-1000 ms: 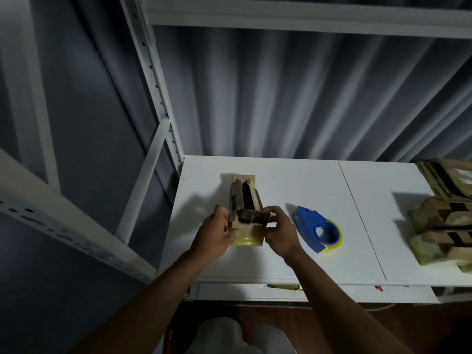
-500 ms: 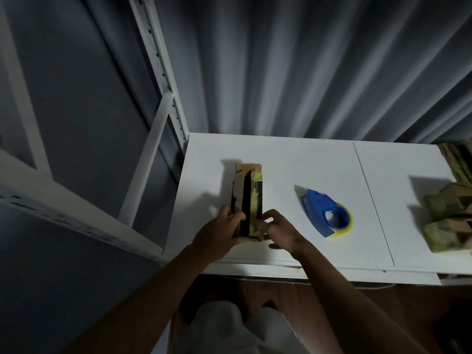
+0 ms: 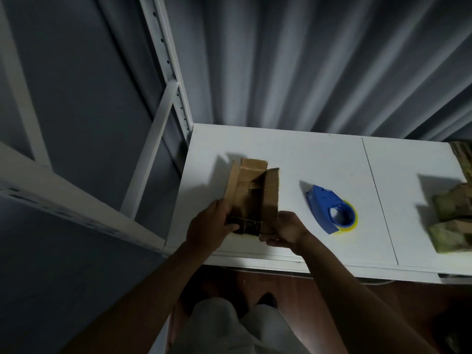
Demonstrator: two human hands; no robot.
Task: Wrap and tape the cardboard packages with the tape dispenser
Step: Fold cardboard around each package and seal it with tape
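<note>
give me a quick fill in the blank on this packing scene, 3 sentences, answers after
1. The tape dispenser lying on the white table is ____ in colour.
2. The cardboard package is held at its near end by ____ hands: the left hand and the right hand.
3. The dispenser lies to the ____ of the package.

Missing words: blue; both; right

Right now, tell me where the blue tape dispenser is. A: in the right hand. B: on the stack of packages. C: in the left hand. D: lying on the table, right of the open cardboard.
D: the blue tape dispenser lies untouched on the table, while both hands hold the cardboard.
</note>
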